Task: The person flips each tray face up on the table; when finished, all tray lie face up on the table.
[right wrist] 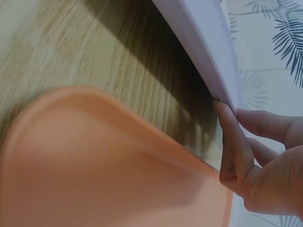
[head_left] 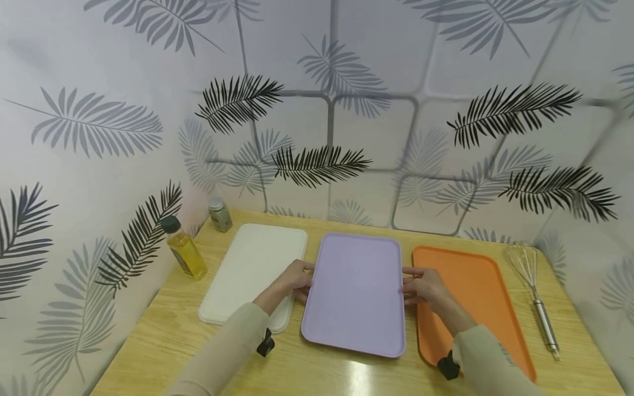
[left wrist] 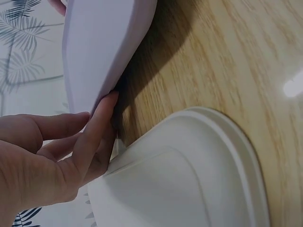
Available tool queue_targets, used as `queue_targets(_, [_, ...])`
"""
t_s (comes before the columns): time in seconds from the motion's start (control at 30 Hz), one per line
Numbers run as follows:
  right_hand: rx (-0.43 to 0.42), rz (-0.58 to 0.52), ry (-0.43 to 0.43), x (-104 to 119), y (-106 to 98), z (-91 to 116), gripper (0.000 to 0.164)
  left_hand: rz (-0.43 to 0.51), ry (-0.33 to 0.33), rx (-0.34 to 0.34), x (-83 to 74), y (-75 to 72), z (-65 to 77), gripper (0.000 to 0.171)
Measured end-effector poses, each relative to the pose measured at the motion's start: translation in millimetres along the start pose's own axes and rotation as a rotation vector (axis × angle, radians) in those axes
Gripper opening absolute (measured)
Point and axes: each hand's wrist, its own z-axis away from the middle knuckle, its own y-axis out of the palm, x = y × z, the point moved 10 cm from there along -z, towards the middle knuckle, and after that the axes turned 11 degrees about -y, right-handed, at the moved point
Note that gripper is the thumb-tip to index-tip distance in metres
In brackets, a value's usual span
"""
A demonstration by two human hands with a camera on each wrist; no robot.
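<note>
A lavender tray (head_left: 354,291) is held level between both hands, in the middle of the table. My left hand (head_left: 297,279) pinches its left rim, with fingers (left wrist: 97,135) under the edge and the thumb on top. On the opposite side my right hand (head_left: 422,286) grips the right rim the same way, fingertips (right wrist: 222,111) beneath it. Both wrist views show a shadow and bare wood under the raised tray edge. The left hand is over the edge of a white tray (head_left: 260,258); the right one is over an orange tray (head_left: 465,297).
An oil bottle (head_left: 185,250) with a dark green cap stands at the left, with a small grey-lidded jar (head_left: 219,214) behind it. A whisk (head_left: 540,308) lies at the right edge of the wooden table (head_left: 148,352). Patterned walls border the back and sides.
</note>
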Motion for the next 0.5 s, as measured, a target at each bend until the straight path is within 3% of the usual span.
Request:
queue_targets(0.2, [-0.025,0.034,-0.006,0.3,-0.2,-3.2,0.053,-0.029,-0.029,-0.037,2.2,-0.5,-2.5,0.057])
queue_targets(0.5, [-0.051,0.088,-0.002,-1.9,-1.4,-5.3,0.048,-0.075,-0.016,-0.085,0.9,2.8,-6.0,0.057])
